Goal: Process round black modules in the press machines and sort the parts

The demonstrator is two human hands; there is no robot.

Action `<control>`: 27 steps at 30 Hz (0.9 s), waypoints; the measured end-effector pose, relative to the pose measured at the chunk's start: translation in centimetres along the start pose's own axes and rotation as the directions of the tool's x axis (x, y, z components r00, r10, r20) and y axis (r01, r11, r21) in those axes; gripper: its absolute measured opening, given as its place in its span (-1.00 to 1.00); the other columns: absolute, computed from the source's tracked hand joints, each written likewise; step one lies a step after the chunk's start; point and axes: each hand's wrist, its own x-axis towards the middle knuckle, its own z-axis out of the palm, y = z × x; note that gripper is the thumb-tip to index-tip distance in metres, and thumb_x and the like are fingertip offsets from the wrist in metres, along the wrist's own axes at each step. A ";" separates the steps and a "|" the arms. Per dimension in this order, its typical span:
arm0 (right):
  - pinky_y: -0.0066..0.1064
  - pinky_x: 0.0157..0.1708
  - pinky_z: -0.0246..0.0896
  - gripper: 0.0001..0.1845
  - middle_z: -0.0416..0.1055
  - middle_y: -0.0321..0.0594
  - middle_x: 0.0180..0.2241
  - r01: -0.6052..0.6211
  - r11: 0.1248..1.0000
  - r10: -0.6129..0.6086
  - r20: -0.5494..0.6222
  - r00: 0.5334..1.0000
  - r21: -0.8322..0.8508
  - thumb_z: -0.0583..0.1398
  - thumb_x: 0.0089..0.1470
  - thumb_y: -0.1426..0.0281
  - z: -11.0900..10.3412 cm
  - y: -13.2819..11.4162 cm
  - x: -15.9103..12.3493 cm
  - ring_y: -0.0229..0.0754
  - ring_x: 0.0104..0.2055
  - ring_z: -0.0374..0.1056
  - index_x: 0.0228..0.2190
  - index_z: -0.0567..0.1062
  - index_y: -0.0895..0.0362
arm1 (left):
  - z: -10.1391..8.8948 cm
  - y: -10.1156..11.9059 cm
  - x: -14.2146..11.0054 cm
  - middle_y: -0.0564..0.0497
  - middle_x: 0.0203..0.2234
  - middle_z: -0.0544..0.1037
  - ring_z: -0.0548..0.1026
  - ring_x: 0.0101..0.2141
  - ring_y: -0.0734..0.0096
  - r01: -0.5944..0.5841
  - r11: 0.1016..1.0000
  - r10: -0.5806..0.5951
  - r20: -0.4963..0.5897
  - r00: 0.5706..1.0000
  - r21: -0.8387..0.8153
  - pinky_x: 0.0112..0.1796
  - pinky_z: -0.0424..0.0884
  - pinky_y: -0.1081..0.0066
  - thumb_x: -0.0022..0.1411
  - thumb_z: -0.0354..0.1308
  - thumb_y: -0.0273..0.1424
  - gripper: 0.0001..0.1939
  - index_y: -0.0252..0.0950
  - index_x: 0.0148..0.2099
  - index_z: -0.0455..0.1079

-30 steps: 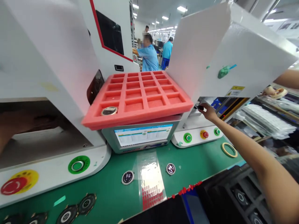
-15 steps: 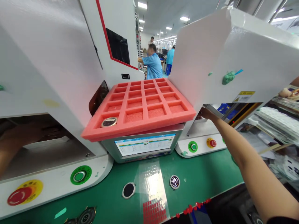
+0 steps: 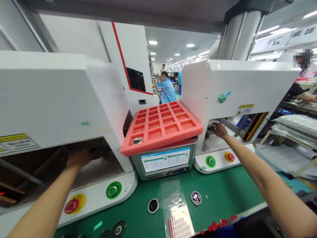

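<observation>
My left hand [image 3: 80,158] reaches into the shadowed opening of the left white press [image 3: 60,86]; its fingertips are near a pale fixture and too dark to make out. In the opening of the right white press [image 3: 195,96], my right hand [image 3: 220,130] has its fingers closed at the edge of a round watch part [image 3: 211,128], which is over the metal fixture. Between the presses, a red foam tray [image 3: 162,140] lies tilted on a small monitor [image 3: 164,162], with one round watch part [image 3: 137,140] in its near left pocket.
On the green bench [image 3: 223,188] are a dark-faced watch [image 3: 153,206], a lit watch [image 3: 196,198], a clear sheet of stickers [image 3: 179,215] and black round parts [image 3: 119,228]. Green buttons [image 3: 113,190] and red stop buttons [image 3: 72,206] line the press bases. Co-workers [image 3: 167,89] are farther back.
The view has shifted left and back, bringing more of the left press and my left arm into sight. My right hand stays in the right press; its round part now shows. The left-hand watch's lit face went dark.
</observation>
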 end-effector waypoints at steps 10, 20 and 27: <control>-0.19 -0.13 0.40 -0.67 0.44 -0.13 -0.11 0.365 0.924 -0.268 0.490 0.830 -0.113 0.17 0.23 0.23 7.5 -10.1 -20.6 -0.15 -0.12 0.42 -0.08 0.44 0.21 | 3.5 4.0 -22.5 -0.03 -0.31 0.62 0.55 -0.23 0.31 -0.140 0.989 0.145 0.360 0.922 -0.039 -0.12 0.44 0.34 0.20 -0.04 -0.44 -0.74 -0.25 -0.30 0.50; -0.14 -0.06 0.38 -0.62 0.39 -0.07 -0.01 0.281 0.956 -0.193 0.526 0.828 -0.091 0.18 0.22 0.25 11.7 -18.7 -22.7 -0.10 -0.04 0.39 -0.01 0.40 0.20 | 5.7 6.4 -28.9 -0.10 0.04 0.52 0.41 0.06 0.13 -0.053 0.988 0.141 0.698 0.702 -0.146 0.09 0.35 0.10 0.18 0.12 -0.52 -0.64 -0.26 0.04 0.42; -0.15 -0.07 0.38 -0.62 0.39 -0.06 -0.01 0.112 0.993 -0.118 0.507 0.854 0.043 0.18 0.22 0.25 11.1 -19.9 -23.1 -0.10 -0.04 0.39 -0.01 0.40 0.21 | 6.4 6.0 -28.5 -0.06 -0.02 0.56 0.40 0.08 0.14 0.296 0.923 -0.016 0.743 0.669 -0.247 0.17 0.25 0.03 0.08 0.26 -0.51 -0.69 -0.21 -0.09 0.50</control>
